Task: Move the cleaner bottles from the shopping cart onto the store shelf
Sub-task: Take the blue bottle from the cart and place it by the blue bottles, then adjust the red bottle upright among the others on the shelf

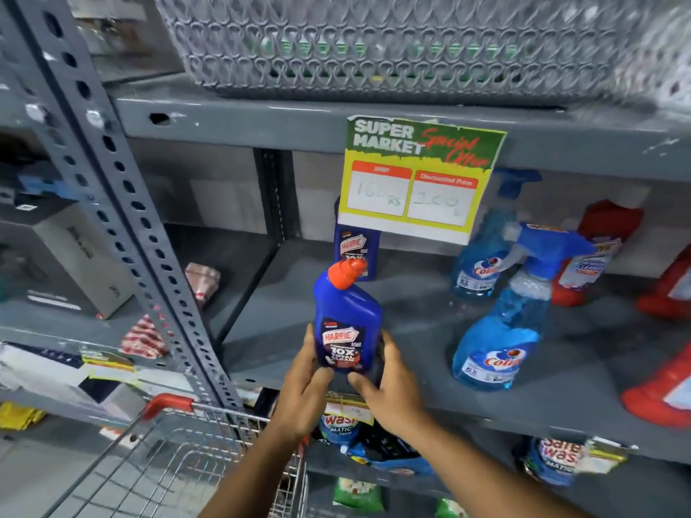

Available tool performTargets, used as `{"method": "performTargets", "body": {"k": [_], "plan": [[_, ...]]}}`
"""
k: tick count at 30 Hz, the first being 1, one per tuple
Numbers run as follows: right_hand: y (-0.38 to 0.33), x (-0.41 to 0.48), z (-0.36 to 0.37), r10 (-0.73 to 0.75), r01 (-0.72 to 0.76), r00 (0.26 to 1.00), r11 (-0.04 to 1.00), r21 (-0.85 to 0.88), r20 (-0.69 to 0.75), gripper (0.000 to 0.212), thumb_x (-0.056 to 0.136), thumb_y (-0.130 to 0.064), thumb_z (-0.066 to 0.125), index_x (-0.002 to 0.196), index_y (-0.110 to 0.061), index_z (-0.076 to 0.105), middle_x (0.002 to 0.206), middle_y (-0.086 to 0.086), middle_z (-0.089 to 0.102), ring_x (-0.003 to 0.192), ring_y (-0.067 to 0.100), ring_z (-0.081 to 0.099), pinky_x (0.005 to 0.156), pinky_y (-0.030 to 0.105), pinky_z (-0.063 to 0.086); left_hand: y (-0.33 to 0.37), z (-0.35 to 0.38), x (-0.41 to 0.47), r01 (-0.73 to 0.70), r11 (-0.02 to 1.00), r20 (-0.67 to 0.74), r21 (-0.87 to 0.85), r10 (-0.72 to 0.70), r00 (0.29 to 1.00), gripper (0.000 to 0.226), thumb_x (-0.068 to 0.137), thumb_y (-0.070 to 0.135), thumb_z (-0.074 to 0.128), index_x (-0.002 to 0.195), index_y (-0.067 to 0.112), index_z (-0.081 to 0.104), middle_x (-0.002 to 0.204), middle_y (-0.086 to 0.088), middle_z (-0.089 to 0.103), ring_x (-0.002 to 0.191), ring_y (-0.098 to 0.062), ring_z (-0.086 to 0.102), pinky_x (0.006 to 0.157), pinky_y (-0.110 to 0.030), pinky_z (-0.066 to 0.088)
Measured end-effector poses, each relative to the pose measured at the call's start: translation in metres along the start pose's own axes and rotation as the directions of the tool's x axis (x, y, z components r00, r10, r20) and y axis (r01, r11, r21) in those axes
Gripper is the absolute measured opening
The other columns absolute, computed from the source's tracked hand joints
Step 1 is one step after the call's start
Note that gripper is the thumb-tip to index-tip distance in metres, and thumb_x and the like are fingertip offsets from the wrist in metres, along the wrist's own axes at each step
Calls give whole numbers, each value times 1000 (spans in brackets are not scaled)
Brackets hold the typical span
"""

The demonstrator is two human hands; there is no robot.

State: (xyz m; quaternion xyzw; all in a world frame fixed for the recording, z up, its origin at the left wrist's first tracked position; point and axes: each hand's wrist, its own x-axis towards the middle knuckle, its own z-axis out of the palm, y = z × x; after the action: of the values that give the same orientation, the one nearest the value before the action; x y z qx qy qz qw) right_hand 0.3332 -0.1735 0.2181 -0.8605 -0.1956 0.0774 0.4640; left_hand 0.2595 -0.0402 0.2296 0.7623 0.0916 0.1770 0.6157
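1. Leftmost, a grey perforated upright (123, 203) slants down the frame, well left of the Harpic bottle (346, 323).
2. Below and left of that bottle is the wire cart (179, 461) with its red handle (168, 403).
3. At the bottle's lower left side, the left hand (303, 390) wraps its fingers around the base, closed on it.
4. Between both hands the blue Harpic bottle with an orange cap (346, 272) stands upright, label facing the camera, over the front part of the grey shelf (411, 353); whether its base touches the shelf cannot be told.
5. Behind the bottle, further back on the shelf, stands a second Harpic (357, 256), partly hidden by the offer sign (418, 181) hanging from the shelf above.
6. At the bottle's lower right side, the right hand (389, 386) grips it too, thumb across the front under the label.
7. Right of the bottle stand two blue Colin sprays, the near spray (497, 330) and the far spray (482, 256).
8. Further right of the bottle are red bottles (598, 256), some cut off by the frame edge.
9. Above everything, a grey basket (392, 43) sits on the upper shelf.
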Motion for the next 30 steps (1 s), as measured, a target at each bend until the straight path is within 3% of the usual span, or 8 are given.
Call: {"method": "performTargets", "body": {"k": [3,6,10,14,18,22,26,30], "plan": [[24,-31,-22,-11,20,998,992,126,-69,72,78,-36,69,140,-26,36,136,-12,49,126,-1,46,107,25,38,-17,9,-20,69,997,-234,44,-57,971,65,76,43,44,139,41,29,142,12,48,124,8,46,101,-21,39],[70,-77,-69,9,44,953,985,166,-304,45,76,-28,73,114,-45,57,117,-8,66,104,-1,62,92,20,48,-35,29,-54,-11,989,-331,147,59,942,55,76,49,53,129,37,44,133,-2,53,118,-17,57,100,-45,47],[135,-116,-166,192,-17,756,961,274,-626,60,77,5,69,95,-52,64,83,-17,71,70,-2,63,72,9,50,-41,77,-85,-107,964,-69,244,127,989,53,72,76,50,121,54,50,133,32,47,124,-8,53,101,-47,49],[160,-119,-267,200,-31,566,975,222,-800,36,74,-29,64,103,-48,53,93,-19,64,80,-6,59,73,9,46,11,155,-90,-357,894,212,271,307,928,46,85,61,47,128,46,47,139,27,45,129,5,45,106,-11,34],[181,-94,-315,207,-86,698,975,207,-685,56,80,7,62,112,-35,43,112,6,55,85,-19,57,76,3,45,74,255,-64,-313,943,422,117,238,875,60,87,56,45,141,36,29,153,18,26,140,13,18,110,-2,12],[201,-75,-315,167,-132,876,985,109,-453,67,74,-2,64,126,-34,38,123,1,58,114,13,58,101,39,45,97,346,-16,-18,995,461,94,-27,887,72,93,19,52,150,18,8,159,6,11,143,0,10,113,-14,8],[203,-74,-307,169,-128,906,983,128,-388,72,73,-9,61,136,-28,32,130,2,58,117,22,57,102,45,45,86,378,-5,132,990,462,-51,-94,882,67,78,11,54,142,20,35,148,-7,45,134,-8,40,117,-29,26],[202,-76,-297,115,-94,947,992,82,-299,77,76,-9,62,143,-21,27,130,2,59,118,19,57,99,33,46,67,374,-13,135,987,346,-89,-96,933,63,63,17,53,120,43,53,119,19,68,118,-6,59,104,-30,44]]}}
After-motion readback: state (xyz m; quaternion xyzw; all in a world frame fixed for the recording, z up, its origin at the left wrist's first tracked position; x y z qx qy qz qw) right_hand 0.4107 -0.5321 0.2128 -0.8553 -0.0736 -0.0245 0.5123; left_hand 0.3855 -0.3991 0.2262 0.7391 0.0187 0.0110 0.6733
